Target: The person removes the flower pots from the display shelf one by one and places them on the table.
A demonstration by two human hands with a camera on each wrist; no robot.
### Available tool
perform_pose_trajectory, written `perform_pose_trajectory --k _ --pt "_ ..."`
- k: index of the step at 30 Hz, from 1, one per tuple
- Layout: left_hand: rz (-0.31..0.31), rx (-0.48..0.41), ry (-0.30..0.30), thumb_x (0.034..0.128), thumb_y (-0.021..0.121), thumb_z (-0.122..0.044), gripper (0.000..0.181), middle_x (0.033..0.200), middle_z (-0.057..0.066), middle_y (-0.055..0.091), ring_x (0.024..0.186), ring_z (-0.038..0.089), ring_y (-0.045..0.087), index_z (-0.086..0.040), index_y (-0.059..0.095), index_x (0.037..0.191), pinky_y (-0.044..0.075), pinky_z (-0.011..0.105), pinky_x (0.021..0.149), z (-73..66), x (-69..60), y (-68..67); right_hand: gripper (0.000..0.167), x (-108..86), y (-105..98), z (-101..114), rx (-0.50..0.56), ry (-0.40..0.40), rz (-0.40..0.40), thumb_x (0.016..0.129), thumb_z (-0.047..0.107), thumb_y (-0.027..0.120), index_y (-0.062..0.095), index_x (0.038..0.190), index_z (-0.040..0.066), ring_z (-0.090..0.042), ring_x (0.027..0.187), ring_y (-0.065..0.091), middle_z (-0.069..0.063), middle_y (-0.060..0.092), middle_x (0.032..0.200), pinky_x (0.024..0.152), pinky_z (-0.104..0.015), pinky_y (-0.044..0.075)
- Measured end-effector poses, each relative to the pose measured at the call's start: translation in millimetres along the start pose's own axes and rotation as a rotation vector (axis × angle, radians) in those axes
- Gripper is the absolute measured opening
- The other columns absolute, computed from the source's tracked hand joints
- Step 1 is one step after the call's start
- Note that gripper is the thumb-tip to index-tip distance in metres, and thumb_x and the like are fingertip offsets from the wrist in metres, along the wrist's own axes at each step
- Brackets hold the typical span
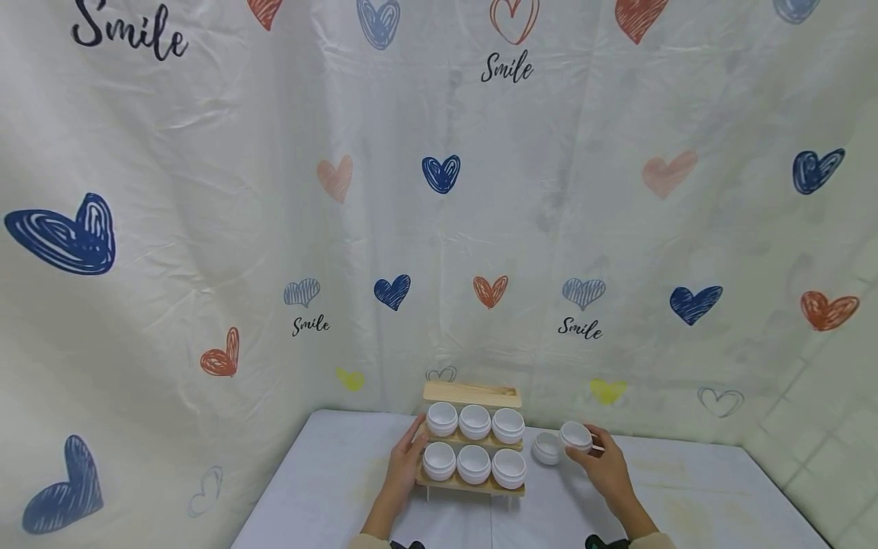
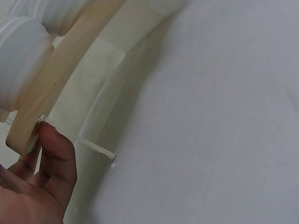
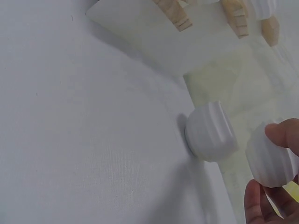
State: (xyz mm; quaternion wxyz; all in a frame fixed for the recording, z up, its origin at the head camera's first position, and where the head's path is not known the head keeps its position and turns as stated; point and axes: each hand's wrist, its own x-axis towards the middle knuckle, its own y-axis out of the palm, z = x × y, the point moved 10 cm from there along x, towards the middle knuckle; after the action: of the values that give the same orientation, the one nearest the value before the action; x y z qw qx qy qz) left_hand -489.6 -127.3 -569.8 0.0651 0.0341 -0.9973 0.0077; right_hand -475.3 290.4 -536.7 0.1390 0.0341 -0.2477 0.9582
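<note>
A two-tier wooden rack (image 1: pixel 473 486) carries rows of small white round cups (image 1: pixel 474 463), three on each tier. Against the rack's left end, my left hand (image 1: pixel 403 463) grips the edge of a wooden board (image 2: pixel 70 65), fingers bent at its end near a thin white leg (image 2: pixel 96 147). To the right of the rack, my right hand (image 1: pixel 607 465) holds another white ribbed cup (image 3: pixel 270 158) between thumb and fingers, raised off the table. A thin white piece (image 1: pixel 599 448) juts out beside those fingers. Close by on the table stands a second loose cup (image 3: pixel 210 133).
A white cloth covers the table (image 1: pixel 329 457). Right behind it hangs a white curtain (image 1: pixel 507 229) printed with hearts and "Smile". A light wooden board (image 1: pixel 472 393) forms the rack's top at the back.
</note>
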Motion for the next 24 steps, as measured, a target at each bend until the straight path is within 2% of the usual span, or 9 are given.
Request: perform_pose_trajectory --k 8,16,24 --pt "-0.003 -0.001 -0.001 0.1007 0.056 -0.052 0.058 0.164 0.004 0.04 0.156 0.039 0.025 -0.029 0.048 0.153 0.017 0.065 0.126 -0.3 -1.6 -0.4 0.073 -3.7 -1.5 -0.4 0.004 0.009 -0.009 0.089 0.023 0.08 0.043 0.148 0.003 -0.035 0.116 0.062 -0.03 0.052 0.137 0.075 -0.018 0.049" --pt "-0.004 0.004 -0.004 0.1017 0.056 -0.048 0.055 0.164 0.002 0.041 0.156 0.039 0.026 -0.031 0.048 0.153 0.019 0.066 0.125 -1.5 -1.5 -0.1 0.071 -3.1 -1.8 -7.7 0.009 0.01 -0.021 0.088 0.021 0.081 0.045 0.147 0.002 -0.011 0.1 0.059 -0.028 0.054 0.136 0.074 -0.015 0.049" --pt "-0.008 -0.002 -0.011 0.1025 0.056 -0.046 0.054 0.164 0.003 0.041 0.155 0.04 0.028 -0.031 0.048 0.153 0.021 0.066 0.125 0.5 -0.6 -0.4 0.071 -2.0 -1.8 -13.2 0.021 0.012 -0.029 0.088 0.02 0.081 0.044 0.146 0.0 -0.009 0.098 0.058 -0.028 0.054 0.135 0.073 -0.015 0.049"
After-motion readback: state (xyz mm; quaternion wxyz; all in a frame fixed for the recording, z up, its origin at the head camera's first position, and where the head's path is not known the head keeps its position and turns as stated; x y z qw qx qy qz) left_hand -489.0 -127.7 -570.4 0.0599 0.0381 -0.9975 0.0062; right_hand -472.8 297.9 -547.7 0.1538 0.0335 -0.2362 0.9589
